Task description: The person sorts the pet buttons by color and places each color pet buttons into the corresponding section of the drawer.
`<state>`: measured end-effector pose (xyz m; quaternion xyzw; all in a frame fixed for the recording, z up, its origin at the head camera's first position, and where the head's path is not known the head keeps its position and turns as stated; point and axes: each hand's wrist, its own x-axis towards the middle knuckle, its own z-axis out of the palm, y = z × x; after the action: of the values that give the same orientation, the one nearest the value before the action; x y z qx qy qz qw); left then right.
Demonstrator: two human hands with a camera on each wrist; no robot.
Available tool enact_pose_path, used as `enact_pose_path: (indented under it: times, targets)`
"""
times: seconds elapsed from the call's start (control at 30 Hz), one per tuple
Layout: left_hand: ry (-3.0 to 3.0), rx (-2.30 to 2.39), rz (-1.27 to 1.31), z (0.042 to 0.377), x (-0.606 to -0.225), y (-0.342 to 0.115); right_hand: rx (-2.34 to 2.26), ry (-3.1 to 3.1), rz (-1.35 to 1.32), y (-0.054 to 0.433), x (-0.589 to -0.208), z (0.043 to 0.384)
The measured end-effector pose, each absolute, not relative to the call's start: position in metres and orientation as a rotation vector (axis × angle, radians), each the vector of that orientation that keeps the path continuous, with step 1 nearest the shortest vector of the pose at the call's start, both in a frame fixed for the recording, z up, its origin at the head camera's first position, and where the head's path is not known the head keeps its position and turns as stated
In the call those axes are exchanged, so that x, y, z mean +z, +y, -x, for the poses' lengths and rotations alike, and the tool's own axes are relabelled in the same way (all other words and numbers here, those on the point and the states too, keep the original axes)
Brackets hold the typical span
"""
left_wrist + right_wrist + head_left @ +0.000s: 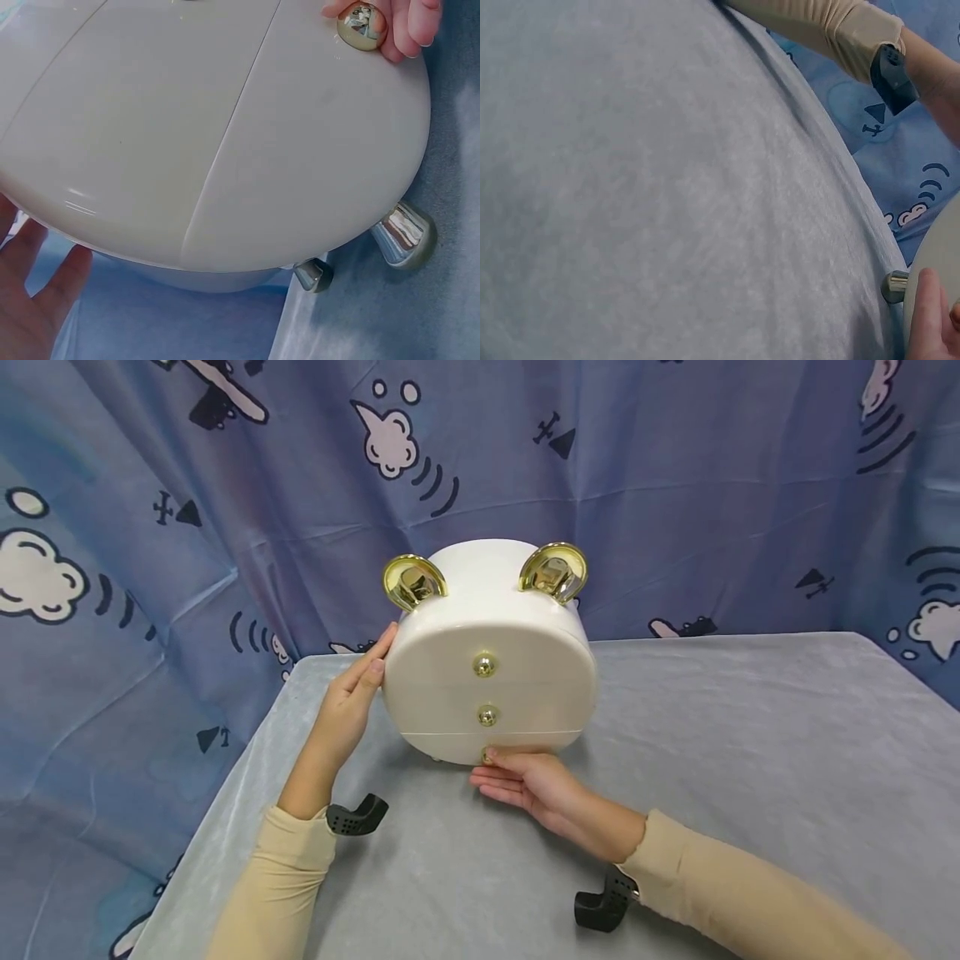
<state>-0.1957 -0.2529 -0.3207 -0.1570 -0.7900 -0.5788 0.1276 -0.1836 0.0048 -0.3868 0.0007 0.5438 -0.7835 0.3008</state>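
A glossy white round drawer box with two gold ears on top stands on the table, its front towards me. Gold knobs run down the middle of that front: an upper knob, a middle knob and a bottom knob. My right hand pinches the bottom knob between thumb and fingers, palm turned up. On the box's left side my left hand rests with fingers extended, touching the wall. Small gold feet, one front foot among them, hold the box off the cloth.
A grey cloth covers the table. Directly behind it hangs a blue patterned curtain, which also runs down the left side. Black wrist mounts, such as the left mount, stick out from both beige sleeves.
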Motion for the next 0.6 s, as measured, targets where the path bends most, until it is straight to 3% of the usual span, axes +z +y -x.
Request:
enact_pose_path:
  times: [0.4, 0.6]
  targets:
    - [-2.291, -1.674, 0.464, 0.198, -0.319, -0.254, -1.997, 1.492, 0.076, 0.011, -0.384, 0.185]
    - [-2.284, -1.678, 0.468, 0.197, -0.322, -0.257, -1.767, 1.567, 0.164, 0.042, -0.378, 0.177]
